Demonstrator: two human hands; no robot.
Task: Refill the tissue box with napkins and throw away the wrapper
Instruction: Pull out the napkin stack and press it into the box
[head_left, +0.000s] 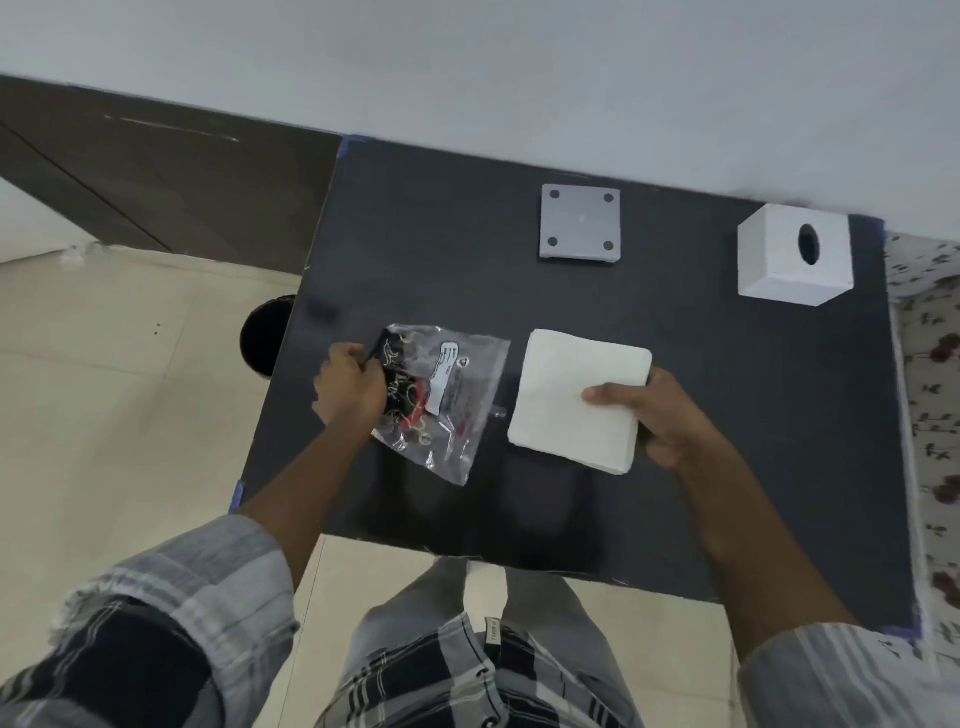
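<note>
Napkins are out of the wrapper. Napkin stack (576, 400) lies flat mid-tabletop, slightly toward the right edge. Right hand (670, 421) is closed on its near-right corner, thumb on top, fingers tucked under the edge.

Empty clear wrapper (441, 400) sits just left of the stack, apart from it. Left hand (350, 387) is closed around the wrapper's left end, bunching the film.

Tissue box (795, 254), white cube with an oval slot on top, stands at the far right corner of the tabletop (675, 493), well away from the stack. Grey square plate (581, 224) with four round dots lies near the far edge, centre. My guess is that it's the box's base panel, so the box likely loads from below.

Dark round bin (267, 335) is on the floor just past the left edge, near the left hand.

Handling, as I judge it:
- Stack: light, soft, loose sheets. It will fan or shear if pinched at one corner. Better to grip across opposite edges, thumb on top and fingers under, squeezing lightly.
- Wrapper: near weightless, slick and crinkly. Crumple it into the fist, then drop it in the bin.
- Box: looks rigid and light, and may slide when the stack is pushed in. Brace it.
</note>
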